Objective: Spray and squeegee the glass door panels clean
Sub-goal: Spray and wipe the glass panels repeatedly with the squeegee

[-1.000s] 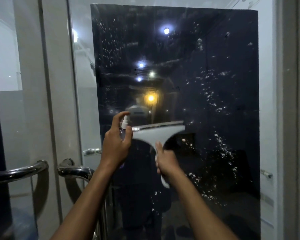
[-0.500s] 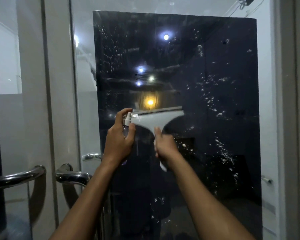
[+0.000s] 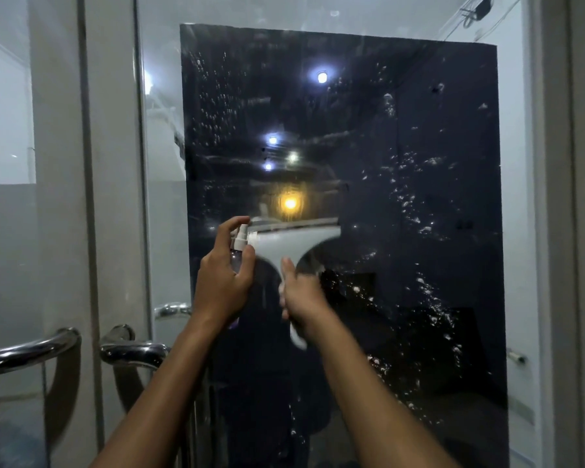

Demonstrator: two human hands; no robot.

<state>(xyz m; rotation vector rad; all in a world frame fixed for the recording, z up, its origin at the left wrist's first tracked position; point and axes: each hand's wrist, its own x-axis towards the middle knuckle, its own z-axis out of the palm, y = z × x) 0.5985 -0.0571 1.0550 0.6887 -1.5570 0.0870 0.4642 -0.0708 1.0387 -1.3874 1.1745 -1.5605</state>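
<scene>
1. Squeegee: a pale T-shaped tool held flat to the dark glass panel, blade uppermost at mid-height, just under a yellow reflected light.
2. Right hand: fingers curled tight round the squeegee's handle, thumb lying up the stem.
3. Left hand: fingers wrapped round a small spray bottle, forefinger hooked over the white nozzle, touching the blade's left end.
4. Panel: droplets scatter across its right side and upper left; the middle band above the blade looks smeared rather than beaded.
5. Progress, as a judgement: spraying looks largely done and wiping only begun; most of this panel remains wet.
6. Further left: curved steel door handles and a neighbouring pane, showing no droplets.
</scene>
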